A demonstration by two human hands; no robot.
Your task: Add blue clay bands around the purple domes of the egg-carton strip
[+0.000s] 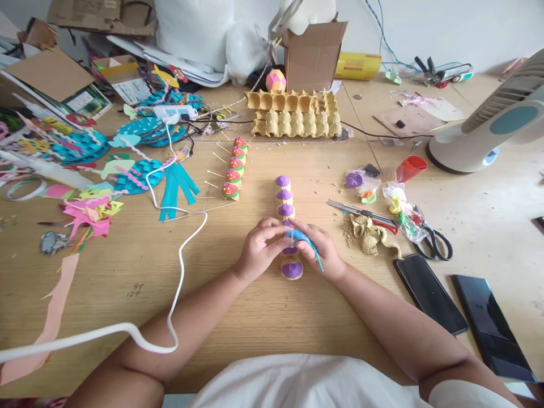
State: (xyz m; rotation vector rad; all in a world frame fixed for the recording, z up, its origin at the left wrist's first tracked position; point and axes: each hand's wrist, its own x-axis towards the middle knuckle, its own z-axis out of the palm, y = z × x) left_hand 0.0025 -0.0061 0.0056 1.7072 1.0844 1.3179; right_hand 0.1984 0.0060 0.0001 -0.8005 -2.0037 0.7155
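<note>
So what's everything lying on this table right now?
strip of egg-carton cups: one, tan with purple tops, table centre, under the hands
blue piece: one, held between both hands
decorated cup strip: one, red, green and orange, left of centre
egg cartons: a few, tan, behind centre
cardboard box: one, brown, at the back
fan: one, white and blue, far right
red cup: one, tipped over, right
scissors: one pair, black, right
phones: two, black, near right
white cable: one, across the left
paper cutouts: many, mostly blue and pink, left
left hand: on the strip
right hand: on the strip
</note>
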